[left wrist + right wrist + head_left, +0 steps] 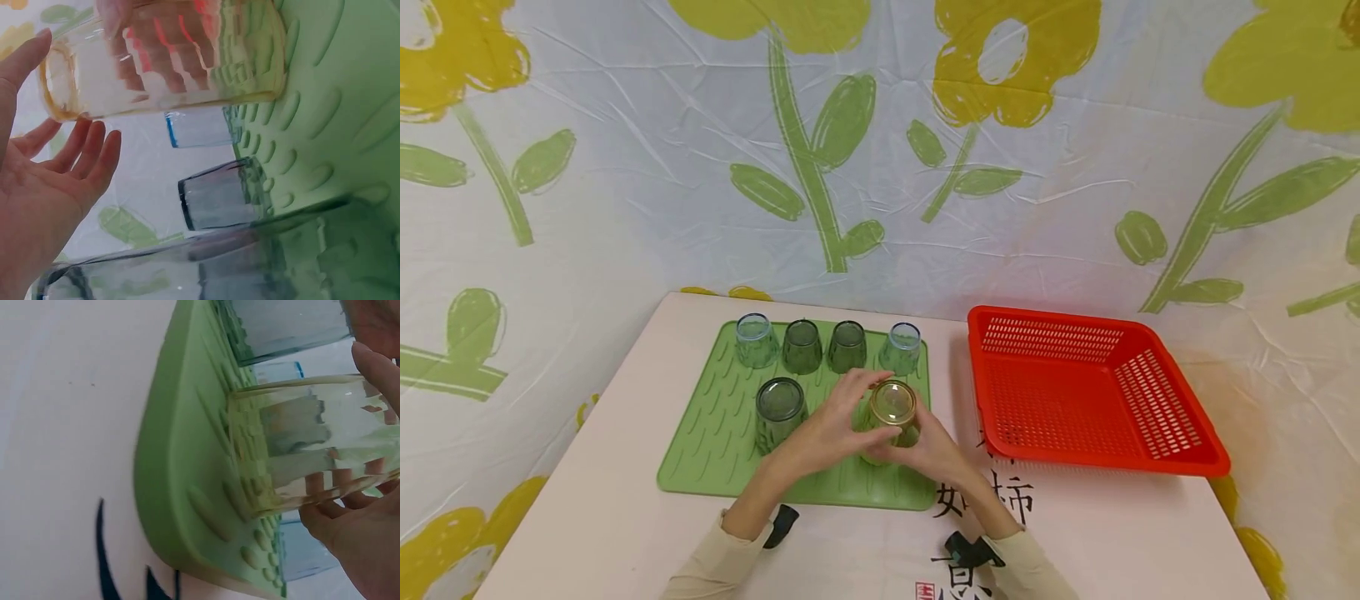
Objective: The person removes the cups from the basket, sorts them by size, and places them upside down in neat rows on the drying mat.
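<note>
An amber drinking glass (892, 403) stands base up on the green drying mat (715, 450), near its right end. My left hand (831, 421) holds its upper end between thumb and fingers, seen close in the left wrist view. Around the other side, my right hand (934, 450) grips the glass, its fingers (325, 522) showing below it in the right wrist view. Left of the hands sits a large grey glass (780, 408), also base up. Part of the amber glass is hidden behind the fingers.
Along the mat's back edge stand two smaller grey glasses (802, 346) between a left blue-rimmed glass (756, 342) and a right blue-rimmed glass (901, 350). A red plastic basket (1090, 462) lies to the right on the pale tablecloth (602, 467). A flowered cloth (700, 208) hangs behind.
</note>
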`<action>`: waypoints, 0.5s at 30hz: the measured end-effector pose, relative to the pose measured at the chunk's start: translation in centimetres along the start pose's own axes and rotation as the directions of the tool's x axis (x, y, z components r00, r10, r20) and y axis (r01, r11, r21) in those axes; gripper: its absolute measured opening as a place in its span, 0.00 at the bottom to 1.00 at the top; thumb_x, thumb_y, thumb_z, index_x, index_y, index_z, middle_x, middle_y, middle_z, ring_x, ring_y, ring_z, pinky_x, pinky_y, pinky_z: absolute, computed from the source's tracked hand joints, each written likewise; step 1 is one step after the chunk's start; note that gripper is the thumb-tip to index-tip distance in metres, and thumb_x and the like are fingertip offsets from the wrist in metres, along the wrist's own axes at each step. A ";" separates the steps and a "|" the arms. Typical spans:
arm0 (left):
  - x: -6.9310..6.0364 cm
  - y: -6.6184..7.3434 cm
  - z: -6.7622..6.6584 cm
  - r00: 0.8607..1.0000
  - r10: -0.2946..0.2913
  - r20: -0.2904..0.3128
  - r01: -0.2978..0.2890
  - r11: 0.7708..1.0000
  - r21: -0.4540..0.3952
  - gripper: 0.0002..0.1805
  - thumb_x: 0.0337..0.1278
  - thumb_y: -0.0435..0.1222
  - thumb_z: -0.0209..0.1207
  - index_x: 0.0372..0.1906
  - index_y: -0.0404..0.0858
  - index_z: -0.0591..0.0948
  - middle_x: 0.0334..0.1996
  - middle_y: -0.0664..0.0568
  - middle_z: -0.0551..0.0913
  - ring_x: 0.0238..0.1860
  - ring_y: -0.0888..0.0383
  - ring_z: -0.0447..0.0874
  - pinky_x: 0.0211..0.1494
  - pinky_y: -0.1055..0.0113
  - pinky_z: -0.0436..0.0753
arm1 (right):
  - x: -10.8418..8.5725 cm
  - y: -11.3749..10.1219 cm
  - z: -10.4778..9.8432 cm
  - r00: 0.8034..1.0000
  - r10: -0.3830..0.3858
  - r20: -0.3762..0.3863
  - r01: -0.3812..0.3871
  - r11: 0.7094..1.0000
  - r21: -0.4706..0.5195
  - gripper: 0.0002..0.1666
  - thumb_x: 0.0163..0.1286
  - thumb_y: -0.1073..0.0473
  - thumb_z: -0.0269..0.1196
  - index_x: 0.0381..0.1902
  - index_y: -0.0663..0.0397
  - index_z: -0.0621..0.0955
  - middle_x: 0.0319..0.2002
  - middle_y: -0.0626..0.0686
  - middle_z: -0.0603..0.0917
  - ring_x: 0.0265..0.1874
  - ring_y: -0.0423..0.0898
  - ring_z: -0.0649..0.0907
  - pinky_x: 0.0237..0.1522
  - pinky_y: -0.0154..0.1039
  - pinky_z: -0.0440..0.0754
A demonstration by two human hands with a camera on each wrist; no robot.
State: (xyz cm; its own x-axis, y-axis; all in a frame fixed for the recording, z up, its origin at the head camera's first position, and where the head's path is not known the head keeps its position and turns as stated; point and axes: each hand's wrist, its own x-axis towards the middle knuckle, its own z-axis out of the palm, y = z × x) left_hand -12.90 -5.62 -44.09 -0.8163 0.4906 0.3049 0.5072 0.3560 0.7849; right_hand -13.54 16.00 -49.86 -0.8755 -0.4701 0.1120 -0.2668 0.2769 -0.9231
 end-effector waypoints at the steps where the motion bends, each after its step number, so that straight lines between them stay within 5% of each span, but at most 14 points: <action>1: 0.0 0.2 -0.2 1.000 0.002 0.003 -0.002 1.000 0.010 0.38 0.63 0.44 0.71 0.75 0.43 0.68 0.65 0.51 0.70 0.67 0.53 0.70 0.67 0.47 0.75 | 0.0 -0.2 -0.1 1.000 0.000 -0.002 0.000 1.000 -0.001 0.57 0.61 0.54 0.78 0.80 0.38 0.58 0.74 0.49 0.70 0.72 0.54 0.69 0.69 0.70 0.63; 6: 0.0 0.8 -1.3 0.999 0.013 0.030 -0.016 0.997 0.074 0.37 0.67 0.44 0.68 0.76 0.41 0.68 0.64 0.49 0.72 0.66 0.51 0.71 0.67 0.49 0.76 | -0.1 -1.5 -0.9 1.000 0.003 -0.010 -0.003 1.000 0.002 0.53 0.62 0.53 0.77 0.78 0.38 0.60 0.71 0.47 0.72 0.73 0.52 0.69 0.71 0.68 0.61; 15: -0.1 2.2 -3.4 0.996 0.058 0.061 -0.069 0.978 0.198 0.30 0.73 0.44 0.62 0.73 0.39 0.71 0.64 0.48 0.75 0.64 0.51 0.76 0.65 0.53 0.78 | -0.5 -3.7 -2.8 0.999 -0.045 -0.005 0.045 0.998 -0.049 0.46 0.69 0.55 0.72 0.78 0.51 0.61 0.74 0.55 0.69 0.74 0.56 0.67 0.74 0.62 0.61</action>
State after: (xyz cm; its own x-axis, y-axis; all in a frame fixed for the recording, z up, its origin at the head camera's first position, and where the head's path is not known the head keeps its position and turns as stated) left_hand -12.68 -7.55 -40.60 -0.7672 0.5582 0.3160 0.6068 0.4720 0.6395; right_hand -13.24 17.55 -45.46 -0.8647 -0.4775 0.1555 -0.3250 0.2962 -0.8981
